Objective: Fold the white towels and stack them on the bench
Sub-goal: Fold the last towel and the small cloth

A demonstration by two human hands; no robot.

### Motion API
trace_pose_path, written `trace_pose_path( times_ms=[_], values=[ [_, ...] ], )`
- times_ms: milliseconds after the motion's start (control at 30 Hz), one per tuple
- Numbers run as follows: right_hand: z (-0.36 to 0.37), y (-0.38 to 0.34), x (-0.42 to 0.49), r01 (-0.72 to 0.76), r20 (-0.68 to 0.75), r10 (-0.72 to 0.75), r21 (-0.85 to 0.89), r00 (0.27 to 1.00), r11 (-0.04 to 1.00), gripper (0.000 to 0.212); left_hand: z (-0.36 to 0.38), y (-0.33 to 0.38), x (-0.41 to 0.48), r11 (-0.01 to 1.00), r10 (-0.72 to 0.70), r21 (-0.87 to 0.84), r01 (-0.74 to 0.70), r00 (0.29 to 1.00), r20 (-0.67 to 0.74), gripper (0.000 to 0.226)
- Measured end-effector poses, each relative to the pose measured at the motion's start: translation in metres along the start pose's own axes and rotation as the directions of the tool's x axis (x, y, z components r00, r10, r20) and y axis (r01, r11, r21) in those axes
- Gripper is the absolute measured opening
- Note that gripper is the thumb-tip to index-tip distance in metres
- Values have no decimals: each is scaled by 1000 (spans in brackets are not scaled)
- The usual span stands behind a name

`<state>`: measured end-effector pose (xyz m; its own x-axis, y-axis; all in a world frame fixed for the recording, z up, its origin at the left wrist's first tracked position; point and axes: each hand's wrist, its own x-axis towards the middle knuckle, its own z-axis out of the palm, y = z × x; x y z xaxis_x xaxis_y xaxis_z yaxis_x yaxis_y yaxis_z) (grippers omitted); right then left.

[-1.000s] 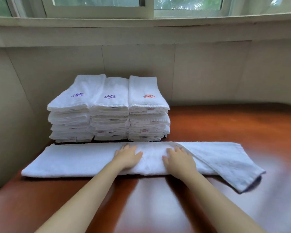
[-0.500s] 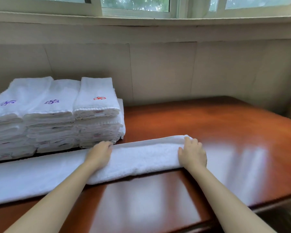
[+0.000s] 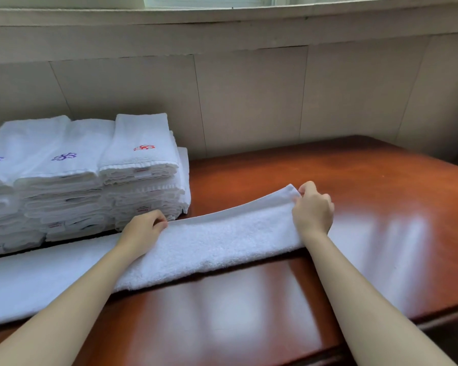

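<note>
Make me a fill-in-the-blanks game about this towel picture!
1. The right hand pinches the long towel's far ____.
2. The rightmost stack has a ____ emblem on top.
3. The left hand grips the long towel's back ____.
4. The towels sit on a shiny ____ bench.

Missing words: corner; red; edge; brown

bare bench [image 3: 341,180] right of the towel stacks [image 3: 90,180] — wall [image 3: 249,101] close behind, stacks block the left
</note>
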<state>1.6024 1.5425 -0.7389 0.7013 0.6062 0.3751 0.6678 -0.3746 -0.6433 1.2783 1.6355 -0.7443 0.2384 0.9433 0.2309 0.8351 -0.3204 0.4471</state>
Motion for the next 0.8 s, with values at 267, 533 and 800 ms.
trace_pose_path(
  times_ms=[267, 533, 800],
  values=[
    [23, -23, -15, 304, 193, -244, -416, 950, 857, 28, 9, 3, 7, 984, -7, 178, 6, 1000, 1, 18],
    [48, -37, -29, 448, 668, -204, -214, 715, 868, 64, -1, 4, 1, 978, 13, 202, -49, 985, 174, 19],
    [44, -49, -33, 392, 651, -73, -360, 756, 847, 55, -4, 5, -5, 967, 69, 224, -122, 970, 231, 24]
  ],
)
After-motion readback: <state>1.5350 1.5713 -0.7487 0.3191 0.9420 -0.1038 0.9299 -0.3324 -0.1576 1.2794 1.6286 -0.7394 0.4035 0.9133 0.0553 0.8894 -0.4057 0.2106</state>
